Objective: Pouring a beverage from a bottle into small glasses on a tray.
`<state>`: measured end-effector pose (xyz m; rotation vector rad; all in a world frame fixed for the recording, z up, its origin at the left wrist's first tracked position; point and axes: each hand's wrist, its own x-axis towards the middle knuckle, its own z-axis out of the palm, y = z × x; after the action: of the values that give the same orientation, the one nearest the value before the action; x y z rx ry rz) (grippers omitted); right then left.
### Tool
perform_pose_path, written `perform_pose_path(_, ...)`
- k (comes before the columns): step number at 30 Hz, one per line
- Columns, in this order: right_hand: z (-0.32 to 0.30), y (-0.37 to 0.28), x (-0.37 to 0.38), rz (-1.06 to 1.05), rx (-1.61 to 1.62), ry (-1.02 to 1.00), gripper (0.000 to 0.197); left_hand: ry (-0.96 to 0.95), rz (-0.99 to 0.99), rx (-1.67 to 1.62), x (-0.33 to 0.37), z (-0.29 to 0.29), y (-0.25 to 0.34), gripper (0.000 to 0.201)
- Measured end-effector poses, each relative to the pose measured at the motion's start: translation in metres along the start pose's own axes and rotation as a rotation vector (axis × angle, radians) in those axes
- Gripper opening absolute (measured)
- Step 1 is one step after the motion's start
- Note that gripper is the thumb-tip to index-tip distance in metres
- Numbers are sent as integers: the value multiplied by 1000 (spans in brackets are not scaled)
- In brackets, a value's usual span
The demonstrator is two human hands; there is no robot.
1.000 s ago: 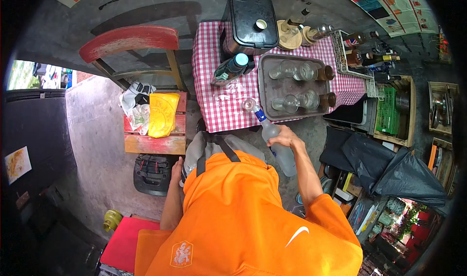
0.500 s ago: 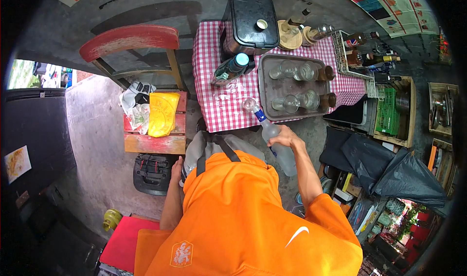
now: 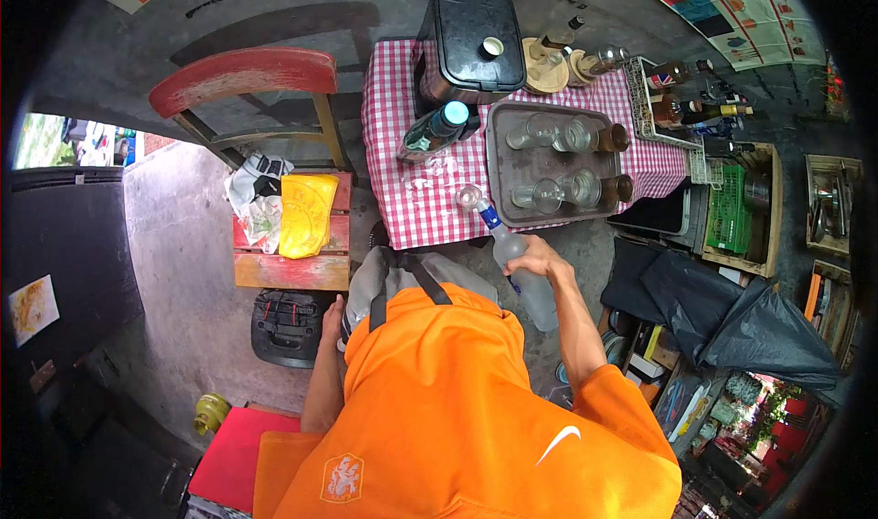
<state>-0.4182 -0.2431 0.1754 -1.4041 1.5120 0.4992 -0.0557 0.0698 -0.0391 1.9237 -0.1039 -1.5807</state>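
My right hand [image 3: 541, 259] is wrapped round the body of a frosted glass bottle [image 3: 541, 304] with a blue neck label. The bottle tilts, neck toward the table, and its mouth reaches a small clear glass [image 3: 468, 195] at the tray's left corner. Whether liquid flows is too small to tell. Beside the glass, a brown tray [image 3: 549, 160] carries clear glasses and two amber ones in two rows. My left hand [image 3: 333, 320] hangs at my left thigh, fingers extended, holding nothing.
On the red-checked tablecloth [image 3: 389, 190] stand a black-lidded bin [image 3: 474, 34] and a dark bottle with a light-blue cap [image 3: 432, 133]. A wire basket of bottles [image 3: 672, 98] sits at the right. A wooden chair [image 3: 293, 270] bearing bags is at left; black plastic [image 3: 695, 304] covers shelving at right.
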Motion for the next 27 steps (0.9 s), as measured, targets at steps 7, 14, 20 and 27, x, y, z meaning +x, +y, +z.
perform_pose_path(7,-3,0,0,1,6,-11,64,21,-37,17,1,0,6,63)
perform_pose_path(14,1,-8,-5,8,-7,-22,58,37,-32,68,-3,1,8,64)
perform_pose_path(20,6,5,3,-15,-23,-21,59,38,-37,57,-4,-1,6,63)
perform_pose_path(27,4,-12,-7,-22,28,-26,62,29,-19,42,-6,-3,6,61)
